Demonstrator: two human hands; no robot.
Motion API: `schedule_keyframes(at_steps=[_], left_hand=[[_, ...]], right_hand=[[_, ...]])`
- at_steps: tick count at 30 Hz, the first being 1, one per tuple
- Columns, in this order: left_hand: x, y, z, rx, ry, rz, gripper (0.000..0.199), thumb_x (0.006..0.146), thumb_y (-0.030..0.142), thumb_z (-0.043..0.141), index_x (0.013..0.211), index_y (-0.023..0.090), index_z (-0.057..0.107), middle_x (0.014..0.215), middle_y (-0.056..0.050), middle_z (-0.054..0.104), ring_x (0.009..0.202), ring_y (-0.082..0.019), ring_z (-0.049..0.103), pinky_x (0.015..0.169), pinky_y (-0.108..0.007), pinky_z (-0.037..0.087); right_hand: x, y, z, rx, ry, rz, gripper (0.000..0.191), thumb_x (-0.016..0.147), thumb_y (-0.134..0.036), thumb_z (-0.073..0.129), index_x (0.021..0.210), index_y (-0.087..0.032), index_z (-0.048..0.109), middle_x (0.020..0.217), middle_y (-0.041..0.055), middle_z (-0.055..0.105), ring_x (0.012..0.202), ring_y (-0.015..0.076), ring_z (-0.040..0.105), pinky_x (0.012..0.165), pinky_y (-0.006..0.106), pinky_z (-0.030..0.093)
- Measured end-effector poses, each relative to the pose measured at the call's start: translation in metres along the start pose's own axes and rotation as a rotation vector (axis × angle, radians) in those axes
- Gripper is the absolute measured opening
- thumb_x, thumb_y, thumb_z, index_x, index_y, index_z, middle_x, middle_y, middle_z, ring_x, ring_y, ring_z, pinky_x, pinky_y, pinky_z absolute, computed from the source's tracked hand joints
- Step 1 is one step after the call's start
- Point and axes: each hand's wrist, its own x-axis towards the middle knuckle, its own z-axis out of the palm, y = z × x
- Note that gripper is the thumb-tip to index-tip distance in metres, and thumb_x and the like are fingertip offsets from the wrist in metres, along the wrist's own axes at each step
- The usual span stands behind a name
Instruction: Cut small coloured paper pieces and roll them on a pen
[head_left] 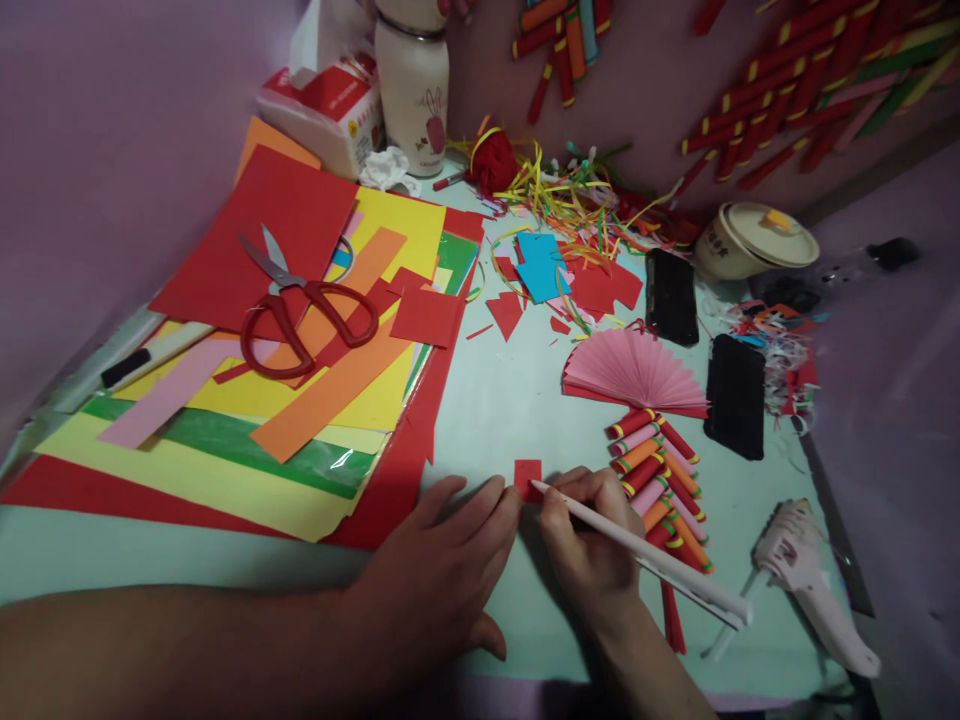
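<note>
A small red paper square (528, 474) lies flat on the pale tabletop. My right hand (596, 540) is closed around a white pen (652, 555), whose tip touches the square's right part. Stretched out flat, my left hand (454, 545) lies on the table with its fingertips at the square's left edge. Right of my right hand is a firecracker string of rolled paper tubes (664, 480) in red, pink and orange. Above it sits a pleated pink paper fan (637, 370) with a red edge.
Red-handled scissors (289, 300) lie on stacked coloured paper (360, 390) at left. A glue gun (810, 585) and two black phones (736, 395) are at right. Paper scraps (577, 200), a white bottle (412, 95), a tissue box (337, 115) and a lidded bowl (754, 240) stand behind.
</note>
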Motion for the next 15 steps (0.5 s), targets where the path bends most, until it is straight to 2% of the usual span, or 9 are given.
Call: schedule_keyframes(at_steps=[15], left_hand=[[-0.0002,-0.0002,-0.0001,0.01,-0.024,0.001,0.091,0.078,0.078,0.042,0.138,0.011,0.051,0.145,-0.014,0.05,0.137,-0.026,0.033,0.108,-0.039,0.028]], right_hand=[[0.0006,-0.0019,-0.0012,0.005,-0.025,0.011,0.018,0.087,-0.014,0.058,0.079,-0.023,0.044,0.07,-0.0042,0.058,0.059,0.0107,0.056,0.054,0.023,0.045]])
